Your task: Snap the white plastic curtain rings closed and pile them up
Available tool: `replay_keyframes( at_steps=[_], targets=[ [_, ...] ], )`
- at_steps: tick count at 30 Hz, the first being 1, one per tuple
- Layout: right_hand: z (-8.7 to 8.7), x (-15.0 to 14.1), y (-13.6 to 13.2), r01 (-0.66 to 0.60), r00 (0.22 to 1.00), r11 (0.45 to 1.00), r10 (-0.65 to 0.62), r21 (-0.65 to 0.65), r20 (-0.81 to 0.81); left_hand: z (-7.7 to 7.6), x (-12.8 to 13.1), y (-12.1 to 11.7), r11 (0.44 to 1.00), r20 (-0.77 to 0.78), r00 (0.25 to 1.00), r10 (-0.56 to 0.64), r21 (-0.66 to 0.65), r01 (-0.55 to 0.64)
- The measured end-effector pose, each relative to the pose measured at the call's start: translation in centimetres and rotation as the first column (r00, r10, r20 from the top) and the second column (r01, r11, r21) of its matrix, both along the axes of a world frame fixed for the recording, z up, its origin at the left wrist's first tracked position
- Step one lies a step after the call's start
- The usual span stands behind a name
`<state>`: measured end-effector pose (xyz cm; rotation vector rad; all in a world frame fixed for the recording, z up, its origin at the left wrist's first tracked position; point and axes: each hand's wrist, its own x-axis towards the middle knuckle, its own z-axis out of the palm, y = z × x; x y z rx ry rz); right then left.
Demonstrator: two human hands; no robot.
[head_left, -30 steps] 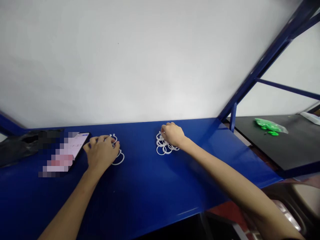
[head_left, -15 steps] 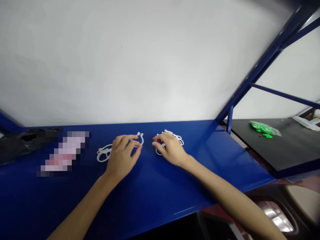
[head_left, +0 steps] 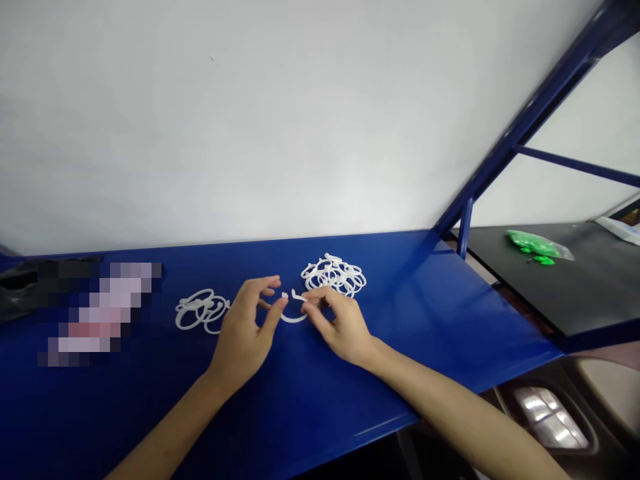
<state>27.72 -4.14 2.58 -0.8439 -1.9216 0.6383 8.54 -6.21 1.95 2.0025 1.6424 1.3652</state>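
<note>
White open ring (head_left: pixel 293 313) pinched at each end, left hand (head_left: pixel 245 333) and right hand (head_left: pixel 340 323), fingertips closed on it

Both forearms bare, reaching forward from bottom of view, converging mid-frame. Left hand (head_left: pixel 243 331): palm down, wrist straight, fingers curled, thumb and forefinger tips drawn toward each other in a pinch. Right hand (head_left: pixel 337 322): palm down, angled inward, forefinger and thumb extended left, tips close together. Fingertips of the two hands nearly meet; actual contact unclear from blur.
</note>
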Motion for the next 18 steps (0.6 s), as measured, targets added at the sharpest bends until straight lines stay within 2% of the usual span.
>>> replay_keyframes(
  at_steps=[3,5,8,13,18],
  targets=[
    [-0.3,0.1,0.0,-0.018,0.999,1.000,0.018,0.024,0.027,0.0,-0.5,0.3,0.969,0.115,0.992,-0.056,-0.233,0.082],
    [-0.6,0.0,-0.1,-0.042,0.998,0.998,0.039,0.039,0.057,0.0,-0.6,0.3,0.952,0.175,0.980,-0.091,-0.275,0.137],
    [-0.8,-0.1,-0.4,-0.090,0.992,0.993,0.083,0.075,0.091,0.0,-0.5,0.1,0.954,0.196,0.976,-0.093,-0.264,0.144],
    [-0.6,0.0,-1.0,-0.145,0.983,0.984,0.131,0.105,0.128,-0.1,-0.6,-0.3,0.972,0.106,0.989,-0.106,-0.200,0.126],
    [-0.6,0.2,-1.3,-0.188,0.969,0.978,0.170,0.092,0.178,-0.2,-0.9,-0.4,0.975,0.025,0.983,-0.179,-0.132,0.181]
  ],
)
